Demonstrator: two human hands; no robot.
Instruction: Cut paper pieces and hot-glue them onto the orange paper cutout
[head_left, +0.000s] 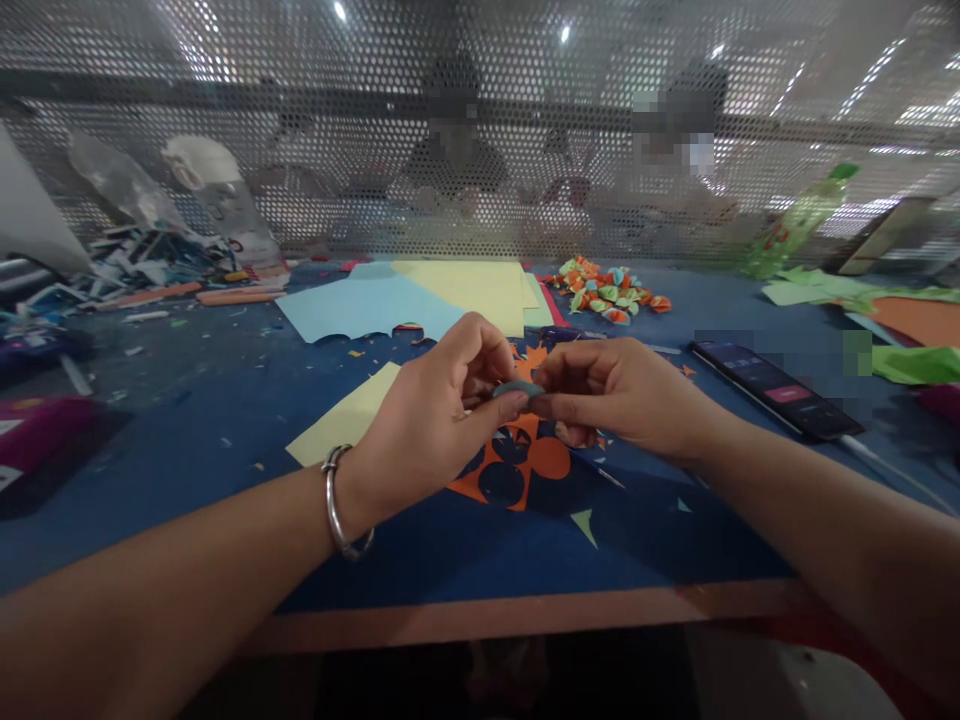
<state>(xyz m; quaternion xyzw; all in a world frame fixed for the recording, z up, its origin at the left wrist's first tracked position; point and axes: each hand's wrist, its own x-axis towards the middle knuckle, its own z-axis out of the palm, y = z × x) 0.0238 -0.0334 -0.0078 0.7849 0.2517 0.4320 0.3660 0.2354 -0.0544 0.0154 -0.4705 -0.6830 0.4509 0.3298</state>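
Note:
Between the fingertips of both hands is a small piece of blue-grey paper (517, 388), curved and held just above the table. My left hand (442, 400) pinches its left end with thumb and fingers; a silver bangle circles that wrist. At the other end, my right hand (615, 395) grips it between thumb and index finger. Below them lies an orange paper sheet (523, 490) with round holes cut out of it, and a loose orange paper disc (550, 459) rests on it. Part of the sheet is hidden by my hands.
Blue and yellow paper sheets (352, 305) lie behind my hands. Beyond is a pile of small folded paper pieces (611, 290). A phone (776, 388) with a cable lies right. A clear bottle (225, 210), a green bottle (806, 220) and a perforated metal screen (337, 180) stand at the back.

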